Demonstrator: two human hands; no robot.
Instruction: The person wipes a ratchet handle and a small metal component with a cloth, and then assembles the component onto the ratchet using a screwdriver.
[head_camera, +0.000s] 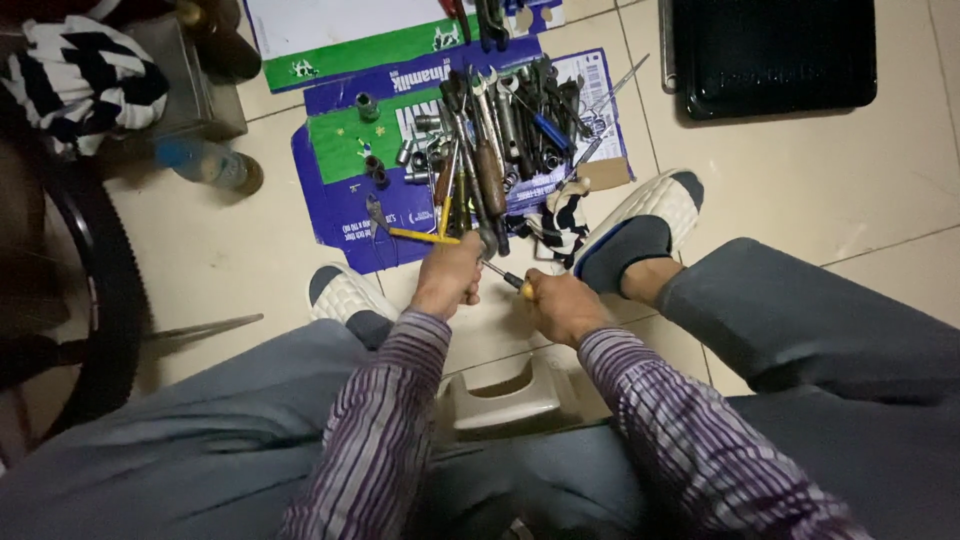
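Down on the tiled floor (880, 190), a person sits low on a pale stool (500, 400), knees apart in grey trousers, both arms in purple striped sleeves reaching forward between the legs. The left hand (450, 275) is curled shut around something small and dark at the tip of a screwdriver (505, 277); what exactly it grips cannot be told. The right hand (565, 305) is closed tight on the yellow handle of that screwdriver, whose thin metal shaft runs up and left into the left fist. Both hands hover just above the floor, between the two feet.

Just beyond the hands lies a flattened blue and green cardboard box (345, 190), spread on the floor as a mat. A heap of tools (495, 140) is piled on its right half: wrenches, pliers, more screwdrivers and several small sockets. A striped cloth (565, 215) sits at the near right corner of the cardboard, touching the right slipper (640, 225). The left slipper (345, 295) rests by the cardboard's near left corner. A black tray (770, 55) lies well apart at the far right. A tyre (100, 280) stands at the left edge, with a plastic bottle (205, 165) lying near it.
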